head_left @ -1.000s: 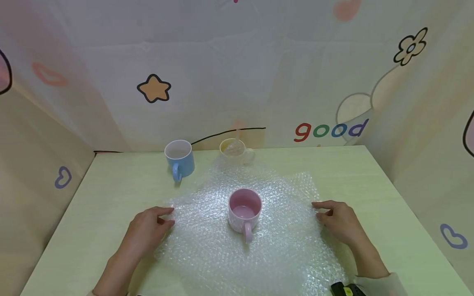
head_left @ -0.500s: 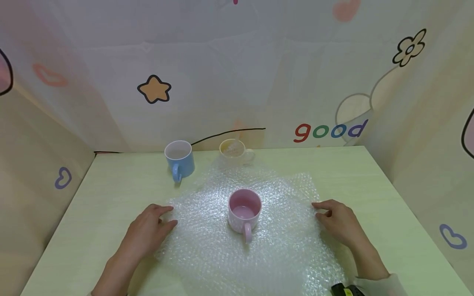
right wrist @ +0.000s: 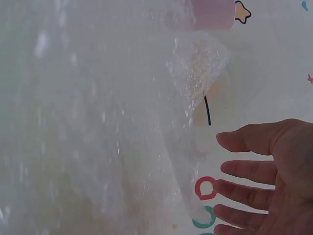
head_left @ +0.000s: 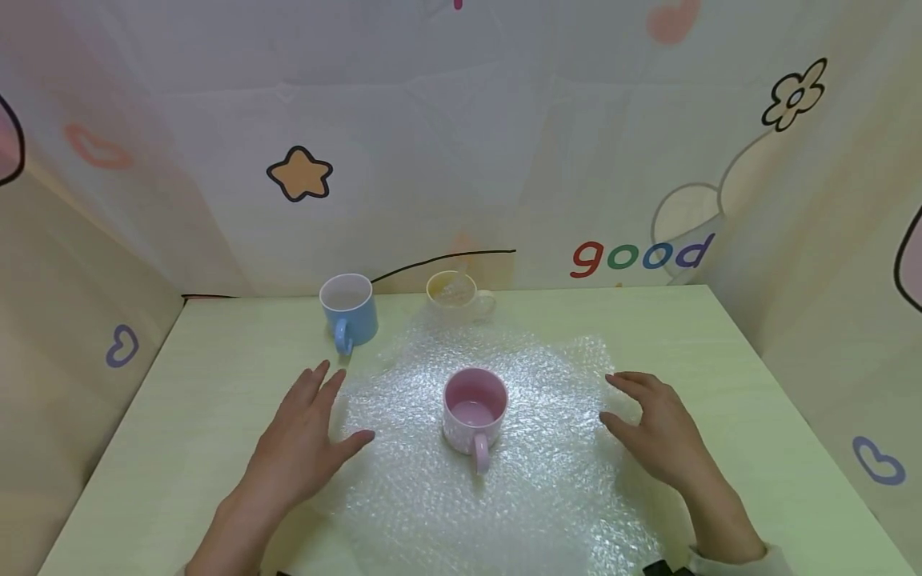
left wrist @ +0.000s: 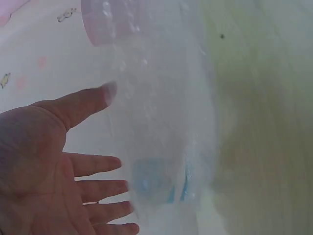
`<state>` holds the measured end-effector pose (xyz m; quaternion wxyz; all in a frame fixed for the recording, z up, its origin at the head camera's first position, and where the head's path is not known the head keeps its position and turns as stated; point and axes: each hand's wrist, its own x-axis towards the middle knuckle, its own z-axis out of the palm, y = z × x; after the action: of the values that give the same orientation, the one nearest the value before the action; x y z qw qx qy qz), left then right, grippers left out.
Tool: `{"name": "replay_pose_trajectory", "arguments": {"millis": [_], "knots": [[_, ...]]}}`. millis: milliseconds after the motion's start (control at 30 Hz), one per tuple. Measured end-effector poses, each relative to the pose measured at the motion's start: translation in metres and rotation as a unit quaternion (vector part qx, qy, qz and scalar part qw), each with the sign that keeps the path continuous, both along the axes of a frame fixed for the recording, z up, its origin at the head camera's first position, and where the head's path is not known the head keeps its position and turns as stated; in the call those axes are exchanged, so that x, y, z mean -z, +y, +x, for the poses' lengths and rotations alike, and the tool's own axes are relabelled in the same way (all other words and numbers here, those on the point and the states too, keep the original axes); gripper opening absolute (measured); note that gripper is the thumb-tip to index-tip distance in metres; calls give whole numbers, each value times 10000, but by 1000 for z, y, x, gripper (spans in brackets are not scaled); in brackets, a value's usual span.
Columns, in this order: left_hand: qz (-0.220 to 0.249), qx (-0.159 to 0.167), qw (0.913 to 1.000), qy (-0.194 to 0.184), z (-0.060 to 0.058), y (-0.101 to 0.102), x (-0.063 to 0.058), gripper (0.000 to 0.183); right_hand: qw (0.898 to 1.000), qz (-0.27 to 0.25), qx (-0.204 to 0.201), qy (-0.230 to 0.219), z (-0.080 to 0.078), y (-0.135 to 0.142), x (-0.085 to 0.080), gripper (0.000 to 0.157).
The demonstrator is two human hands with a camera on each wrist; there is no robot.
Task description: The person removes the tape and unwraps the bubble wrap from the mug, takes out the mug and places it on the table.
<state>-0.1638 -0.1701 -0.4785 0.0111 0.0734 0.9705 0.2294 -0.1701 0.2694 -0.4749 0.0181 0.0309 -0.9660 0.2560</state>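
Observation:
A pink mug (head_left: 461, 428) stands upright on a sheet of bubble wrap (head_left: 555, 480), its handle pointing toward me. My left hand (head_left: 298, 448) is over the sheet's left edge, thumb and fingers spread apart, holding nothing. Over the right edge, my right hand (head_left: 663, 440) has its thumb and fingers parted, with nothing gripped. In the left wrist view the fingers (left wrist: 102, 188) are extended beside the wrap. The right wrist view has the right-hand fingers (right wrist: 247, 196) similarly stretched out near the wrap's edge.
A light blue mug (head_left: 354, 320) stands at the back left of the table (head_left: 223, 384). Near the back edge is a yellow mug (head_left: 442, 306), partly veiled by the wrap's far corner. A printed curtain (head_left: 446, 160) encloses the back and sides.
Both hands have opened from a near-pinch at the wrap's side edges. The left hand has moved in and forward, its thumb spreading right; the right fingers have lifted slightly. The mugs stay put.

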Motion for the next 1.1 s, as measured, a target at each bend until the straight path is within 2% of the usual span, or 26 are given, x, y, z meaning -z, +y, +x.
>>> {"name": "replay_pose_trajectory", "arguments": {"millis": [100, 233, 467, 767, 1100], "knots": [[-138, 274, 9995, -90, -1, 9, 0, 102, 9996, 99, -247, 68, 3, -10, -2, 62], [-253, 656, 9973, -210, -3, 19, 4, 107, 9973, 316, -661, -86, 7, -21, -1, 75], [-325, 1171, 9907, -610, -5, 28, 14, 111, 9899, 606, -1241, -336, 9, -30, 14, 89], [-557, 1320, 9848, -978, -6, 32, 22, 108, 9846, 769, -1431, -644, 9, -31, 27, 92], [-567, 1352, 9838, -1037, -6, 32, 24, 107, 9832, 824, -1477, -691, 7, -29, 30, 94]]}}
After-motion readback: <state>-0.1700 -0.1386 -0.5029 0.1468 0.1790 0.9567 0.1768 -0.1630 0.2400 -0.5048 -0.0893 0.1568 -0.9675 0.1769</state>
